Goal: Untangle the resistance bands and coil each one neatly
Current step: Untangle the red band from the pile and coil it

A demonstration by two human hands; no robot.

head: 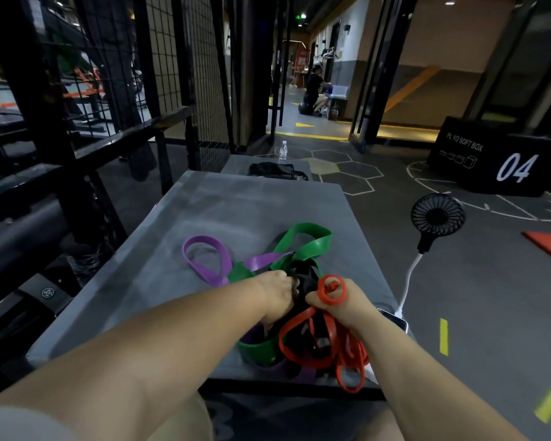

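On the grey padded platform (pixel 204 211) a knot of four resistance bands is seen near the front edge. Furthest left, a loop of the purple band (pixel 206 259) lies flat on the pad, its tail running right into the knot and under the green band (pixel 306 241). The green band is thrown out in a loop towards the far side, while another part of it sags at the near edge.

The left hand (pixel 275 296) is sunk into the middle of the tangle, its fingers curled around what appears to be the black band (pixel 309 275); exactly which strand is held is hidden by the hand itself. Just to its right, the red band (pixel 312 338) is pinched by the right hand (pixel 347 302), with a small red loop standing up above the knuckles and the rest hanging in several turns over the platform's edge.

The untangling step is judged to be in hand, and barely begun: no band is yet freed and nothing is coiled. The next move would call for the red band to be drawn out to the right while the black knot is held down, with care that the purple and green crossings are not tightened.

Off to the right on the floor, a small black fan (pixel 438 218) is standing.
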